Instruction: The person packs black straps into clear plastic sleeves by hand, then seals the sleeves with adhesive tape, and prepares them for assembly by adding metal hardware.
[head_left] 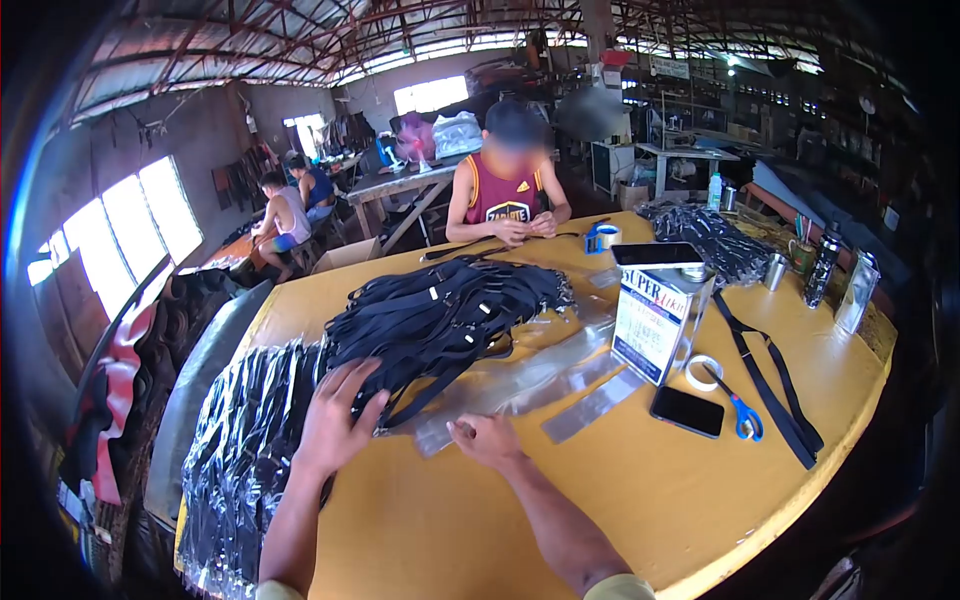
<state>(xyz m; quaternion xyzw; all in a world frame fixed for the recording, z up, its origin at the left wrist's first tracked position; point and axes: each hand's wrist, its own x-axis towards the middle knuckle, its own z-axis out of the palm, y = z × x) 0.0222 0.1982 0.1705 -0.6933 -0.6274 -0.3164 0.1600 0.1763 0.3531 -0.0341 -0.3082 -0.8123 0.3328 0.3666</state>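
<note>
My left hand (342, 415) is open, thumb and fingers apart, at the near left edge of a big heap of black straps (440, 310). Small white tags show here and there on the heap. My right hand (485, 438) has its fingers curled together over the near end of some clear plastic sleeves (540, 375); I cannot tell what, if anything, is pinched in it. Beside my left forearm lies a thick row of black straps packed in shiny clear plastic (245, 450).
On the yellow table (640, 500) stand a rectangular can (650, 320) with a phone on top, a tape roll (704, 373), another phone (687, 411), blue-handled scissors (745, 415) and a loose black strap (770, 375). Bottles line the right edge. A person (508, 190) works opposite.
</note>
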